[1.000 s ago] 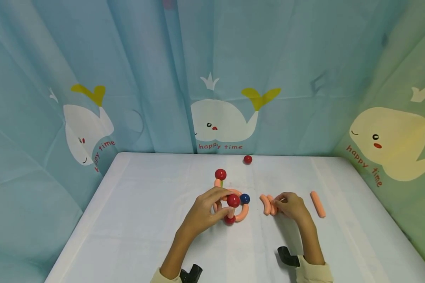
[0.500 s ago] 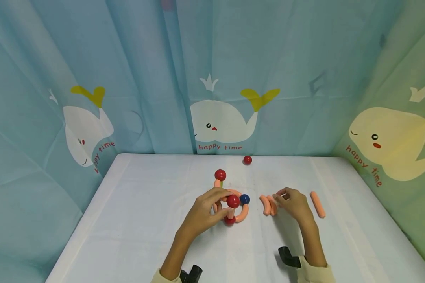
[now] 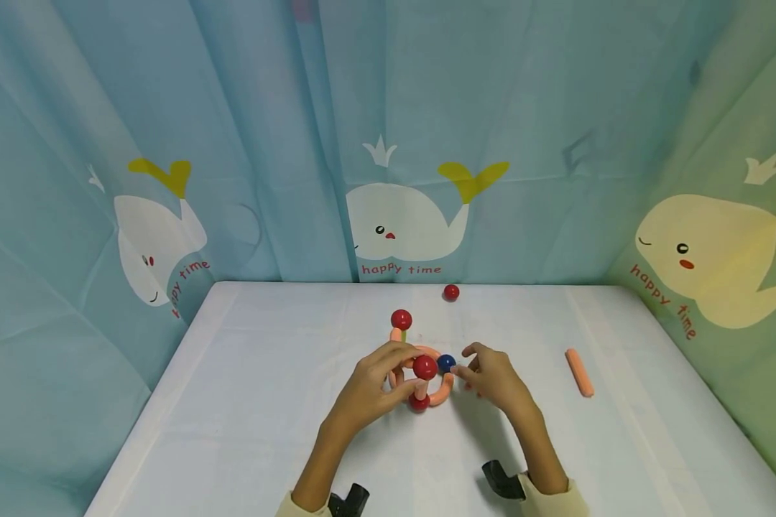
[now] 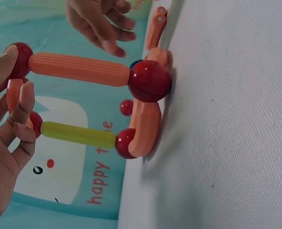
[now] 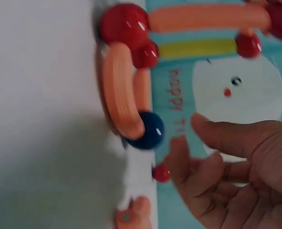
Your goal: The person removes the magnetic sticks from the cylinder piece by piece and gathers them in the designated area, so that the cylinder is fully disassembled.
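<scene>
A toy frame of balls and rods stands on the table: a ring of curved orange rods (image 5: pixel 119 90) with a blue ball (image 3: pixel 447 363) at its right. From the ring rise a straight orange rod (image 4: pixel 81 67) and a yellow-green rod (image 4: pixel 79 133), each topped by a red ball. My left hand (image 3: pixel 378 377) grips the frame's top, thumb on the nearer red ball (image 3: pixel 425 367), fingers by the curved rod joining the tops. Beside the blue ball is my right hand (image 3: pixel 501 377), holding nothing, its fingers loosely bent.
Loose curved orange rods (image 5: pixel 134 214) lie right of the frame, mostly hidden under my right hand in the head view. Farther right lies a straight orange rod (image 3: pixel 579 373). One red ball (image 3: pixel 451 292) rests near the table's back edge, before the whale-print curtain (image 3: pixel 543 237).
My right hand has left the loose curved rods and moved left to beside the blue ball. The left hand and the frame have stayed in place.
</scene>
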